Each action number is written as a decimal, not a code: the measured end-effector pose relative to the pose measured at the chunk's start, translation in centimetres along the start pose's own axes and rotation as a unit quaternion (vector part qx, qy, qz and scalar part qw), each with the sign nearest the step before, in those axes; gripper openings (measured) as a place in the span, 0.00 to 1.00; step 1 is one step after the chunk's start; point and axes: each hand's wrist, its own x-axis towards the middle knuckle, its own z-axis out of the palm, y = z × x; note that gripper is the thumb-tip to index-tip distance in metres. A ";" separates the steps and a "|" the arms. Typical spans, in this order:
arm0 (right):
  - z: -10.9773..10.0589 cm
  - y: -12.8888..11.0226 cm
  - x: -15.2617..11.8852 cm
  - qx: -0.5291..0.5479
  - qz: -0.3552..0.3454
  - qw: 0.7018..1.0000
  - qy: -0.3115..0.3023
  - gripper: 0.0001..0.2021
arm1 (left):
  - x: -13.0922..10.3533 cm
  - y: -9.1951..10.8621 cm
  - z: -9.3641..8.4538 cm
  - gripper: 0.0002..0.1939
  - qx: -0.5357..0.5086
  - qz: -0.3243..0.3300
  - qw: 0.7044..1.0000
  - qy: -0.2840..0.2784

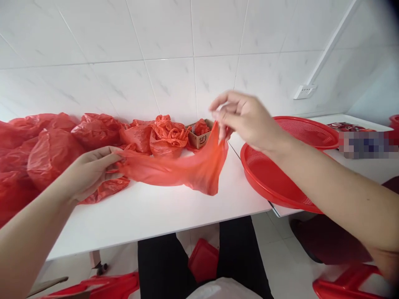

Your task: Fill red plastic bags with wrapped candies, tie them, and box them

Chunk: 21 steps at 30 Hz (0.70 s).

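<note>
A thin red plastic bag (174,168) is stretched out in the air over the white table (174,211). My left hand (93,170) pinches one end of it on the left. At the other end, higher up, my right hand (240,118) has its fingers closed on the bag's upper corner. The lower right part of the bag hangs down in a loose fold. Behind it stand a tied red bag (168,139) and a small cardboard box (199,139) with crumpled red plastic in it.
Several full red bags (56,153) are heaped at the left. To the right lie a red basket (264,178) and a second red basket (307,131), partly behind my forearm. A tiled wall (168,83) with a socket (304,91) rises behind the table.
</note>
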 end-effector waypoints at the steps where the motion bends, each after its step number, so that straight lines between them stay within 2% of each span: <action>1: 0.4 -0.4 0.1 0.016 -0.021 0.999 0.031 0.01 | 0.1 -0.6 0.1 0.15 -0.001 -0.012 1.000 -0.007; 3: 1.1 -1.1 0.3 0.038 -0.041 0.998 0.043 0.02 | 0.4 -1.9 0.4 0.16 0.000 -0.033 0.999 -0.039; 5: 1.8 -1.8 0.7 0.035 -0.028 0.999 -0.009 0.02 | 0.7 -2.8 0.6 0.17 0.000 -0.044 0.996 -0.073; 7: 2.2 -2.1 1.1 0.034 -0.028 0.999 -0.029 0.04 | 0.8 -3.3 0.8 0.19 -0.018 -0.046 0.996 -0.076; 9: 2.4 -1.9 1.5 0.044 -0.042 0.998 -0.006 0.08 | 0.7 -3.3 1.0 0.21 -0.046 -0.053 0.995 -0.070; 14: 1.3 0.2 1.8 0.033 0.008 0.999 -0.034 0.12 | 0.2 -2.6 0.9 0.23 -0.076 -0.060 0.992 -0.076; 17: 0.1 1.9 1.4 0.049 0.016 0.999 -0.015 0.11 | -0.2 -2.0 0.5 0.15 -0.099 -0.056 0.991 -0.063; 19: -0.6 2.9 1.1 0.051 0.032 0.998 -0.023 0.11 | -0.6 -1.6 0.4 0.10 -0.113 -0.063 0.989 -0.077; 21: -0.9 3.8 0.7 0.052 0.044 0.998 -0.012 0.11 | -1.0 -1.2 0.7 0.15 -0.121 -0.062 0.987 -0.088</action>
